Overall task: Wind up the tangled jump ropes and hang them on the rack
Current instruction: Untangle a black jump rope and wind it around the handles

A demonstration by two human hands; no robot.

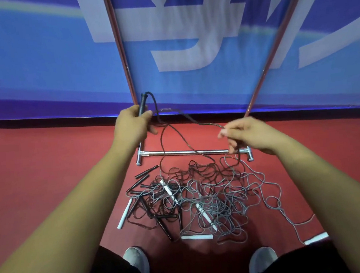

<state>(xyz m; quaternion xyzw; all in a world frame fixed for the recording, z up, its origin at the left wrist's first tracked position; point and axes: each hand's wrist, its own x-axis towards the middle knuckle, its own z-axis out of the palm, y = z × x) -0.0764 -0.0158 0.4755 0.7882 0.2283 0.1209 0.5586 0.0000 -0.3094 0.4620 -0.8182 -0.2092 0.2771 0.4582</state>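
Observation:
A tangle of black and grey jump ropes [203, 194] with black and white handles lies on the red floor in front of the metal rack [189, 152]. My left hand [132, 127] grips a black handle [142, 102] upright, beside the rack's left pole. From it a black cord [186, 117] runs across to my right hand [247, 134], which pinches the cord above the rack's right foot. More of that cord drops in loops into the pile.
The rack's two upright poles [118, 44] rise against a blue banner wall [39, 61]. My two grey shoes [137, 262] stand at the near edge of the pile. A grey cord trails right to a white handle [316, 238].

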